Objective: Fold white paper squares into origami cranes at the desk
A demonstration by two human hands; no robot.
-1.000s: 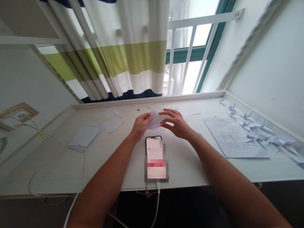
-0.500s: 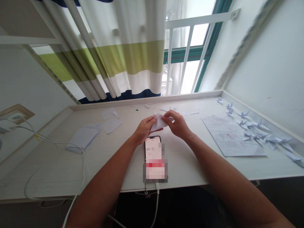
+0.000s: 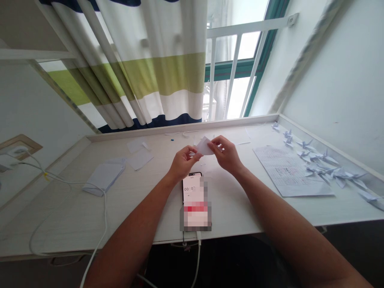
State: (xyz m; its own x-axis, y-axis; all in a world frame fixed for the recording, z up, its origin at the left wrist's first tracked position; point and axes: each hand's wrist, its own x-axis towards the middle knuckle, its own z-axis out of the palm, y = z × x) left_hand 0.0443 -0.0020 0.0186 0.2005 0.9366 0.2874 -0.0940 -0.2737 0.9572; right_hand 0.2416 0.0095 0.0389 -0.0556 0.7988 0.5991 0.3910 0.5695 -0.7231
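A small folded piece of white paper (image 3: 205,146) is held up between my two hands, above the desk and just beyond the phone. My left hand (image 3: 183,162) pinches its left edge with thumb and fingers. On the other side, my right hand (image 3: 225,154) grips the right edge, thumb in front and fingers curled behind. Below the hands lies a phone (image 3: 192,190) with a timer on its screen, partly blurred out. Several folded paper cranes (image 3: 325,168) lie along the right side of the desk.
A written sheet (image 3: 288,172) lies right of my hands. Stacked paper (image 3: 103,176) and loose paper squares (image 3: 140,159) are on the left. A white cable (image 3: 105,216) crosses the left of the desk (image 3: 66,212). Paper scraps lie near the back edge, below the curtain (image 3: 168,72).
The paper has been turned and lifted slightly, so one corner now points up. My left hand has shifted its hold to the lower left edge; my right hand still grips the right.
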